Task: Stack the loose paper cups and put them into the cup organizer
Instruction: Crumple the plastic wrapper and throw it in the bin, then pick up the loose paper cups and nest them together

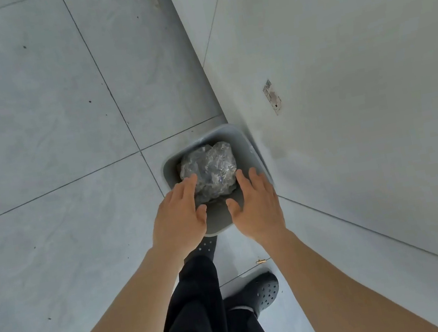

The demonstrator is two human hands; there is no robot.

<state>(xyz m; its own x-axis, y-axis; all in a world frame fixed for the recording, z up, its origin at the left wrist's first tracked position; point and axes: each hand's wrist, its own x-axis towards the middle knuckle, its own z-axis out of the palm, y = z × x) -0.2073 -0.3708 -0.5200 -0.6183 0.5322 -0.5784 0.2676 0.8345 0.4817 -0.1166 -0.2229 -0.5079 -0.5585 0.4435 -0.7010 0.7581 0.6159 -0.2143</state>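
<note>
Hovering over a grey bin (172, 170), both hands are spreading empty fingers. Left hand (179, 219) and right hand (256, 206) are flanking crumpled clear plastic (209, 167).

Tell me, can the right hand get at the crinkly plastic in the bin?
Probably yes. The right hand is open just above the grey bin, whose top has no lid, and the crumpled plastic lies uncovered beside its fingertips.
</note>
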